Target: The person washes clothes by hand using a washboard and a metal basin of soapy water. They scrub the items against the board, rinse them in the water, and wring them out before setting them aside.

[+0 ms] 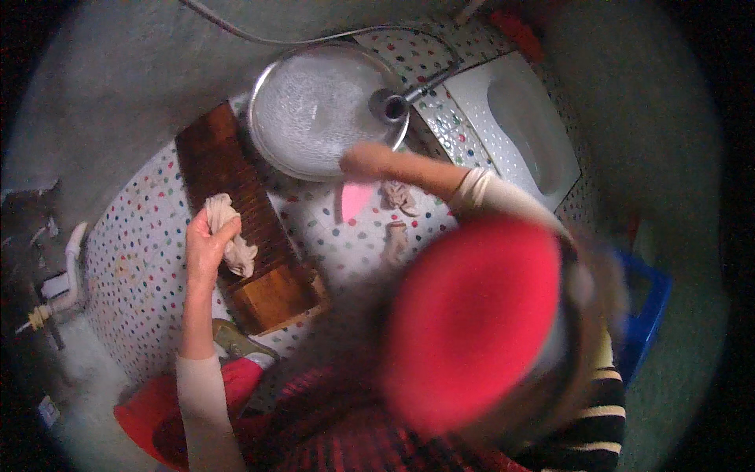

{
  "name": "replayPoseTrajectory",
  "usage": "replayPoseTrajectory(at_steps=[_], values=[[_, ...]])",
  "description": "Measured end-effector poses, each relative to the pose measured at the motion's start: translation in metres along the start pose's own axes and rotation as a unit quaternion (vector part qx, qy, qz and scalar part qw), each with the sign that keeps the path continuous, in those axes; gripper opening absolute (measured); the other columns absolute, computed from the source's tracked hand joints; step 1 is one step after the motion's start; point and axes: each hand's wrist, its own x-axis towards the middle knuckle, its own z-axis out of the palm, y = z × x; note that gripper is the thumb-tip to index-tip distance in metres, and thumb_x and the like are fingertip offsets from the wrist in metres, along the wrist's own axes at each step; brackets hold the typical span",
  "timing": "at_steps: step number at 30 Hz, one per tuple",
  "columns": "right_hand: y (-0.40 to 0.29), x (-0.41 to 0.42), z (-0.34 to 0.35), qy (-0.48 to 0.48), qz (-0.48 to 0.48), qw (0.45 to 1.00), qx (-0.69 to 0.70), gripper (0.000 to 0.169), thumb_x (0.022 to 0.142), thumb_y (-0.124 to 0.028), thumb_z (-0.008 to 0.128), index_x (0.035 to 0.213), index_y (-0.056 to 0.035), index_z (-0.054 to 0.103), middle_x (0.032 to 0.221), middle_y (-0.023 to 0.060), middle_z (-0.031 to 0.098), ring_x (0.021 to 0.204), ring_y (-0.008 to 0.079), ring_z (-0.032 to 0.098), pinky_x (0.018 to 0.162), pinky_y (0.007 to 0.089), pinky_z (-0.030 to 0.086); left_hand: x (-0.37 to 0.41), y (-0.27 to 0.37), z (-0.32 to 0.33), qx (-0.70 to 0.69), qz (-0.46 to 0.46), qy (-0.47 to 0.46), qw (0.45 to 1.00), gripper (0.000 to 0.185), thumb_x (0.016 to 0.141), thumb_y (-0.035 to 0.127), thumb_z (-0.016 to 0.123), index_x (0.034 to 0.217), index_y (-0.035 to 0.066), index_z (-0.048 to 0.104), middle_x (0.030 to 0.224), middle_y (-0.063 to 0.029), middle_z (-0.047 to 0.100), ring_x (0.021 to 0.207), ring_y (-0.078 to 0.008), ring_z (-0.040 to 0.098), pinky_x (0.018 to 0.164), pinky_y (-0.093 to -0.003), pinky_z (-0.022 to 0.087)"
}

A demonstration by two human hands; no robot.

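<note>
My left hand (206,236) grips a crumpled beige cloth (239,253) over a ridged wooden washboard (259,218). By the near rim of a round metal basin (318,112) of cloudy, frothy water is my blurred right hand (368,162), its fingers mostly hidden. A pink thing (355,200) shows directly below it; whether the hand holds it cannot be told. Two small beige cloth pieces, one crumpled (399,197) and one longer (397,241), lie on the dotted floor. A shower head (394,108) on a hose reaches over the basin's right side.
A squat toilet (531,130) is set in the floor at the right. Beyond my right side is a blue plastic object (649,312). A large blurred red rounded thing (472,324) blocks the lower middle. White piping (74,265) runs at the far left.
</note>
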Motion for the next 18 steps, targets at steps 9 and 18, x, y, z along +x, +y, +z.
replayPoseTrajectory(at_steps=[9, 18], values=[[0.001, 0.016, 0.156, 0.298, -0.187, 0.895, -0.274, 0.024, 0.078, -0.028, 0.057, 0.098, -0.0171, 0.063, 0.101, 0.0077, 0.053, 0.097, 0.0259, 0.048, 0.084, 0.0415, 0.041, 0.025, 0.024, -0.046, 0.251, 0.236, 0.055, 0.937, 0.032, 0.075, 0.01, 0.07, 0.104, 0.0, 0.063, 0.111, -0.0096, 0.055, 0.108, -0.0231, 0.05, 0.095, -0.033, 0.038], [-0.076, 0.029, 0.106, 0.273, -0.174, 0.861, 0.393, 0.053, 0.077, -0.031, 0.067, 0.125, -0.0159, 0.052, 0.089, 0.0202, 0.059, 0.08, 0.0389, 0.058, 0.071, 0.0451, 0.048, -0.035, -0.154, 0.018, 0.418, 0.159, 0.146, 0.883, 0.019, 0.072, -0.006, 0.06, 0.09, -0.009, 0.056, 0.11, -0.0181, 0.046, 0.098, -0.0374, 0.048, 0.086, -0.0441, 0.042]])
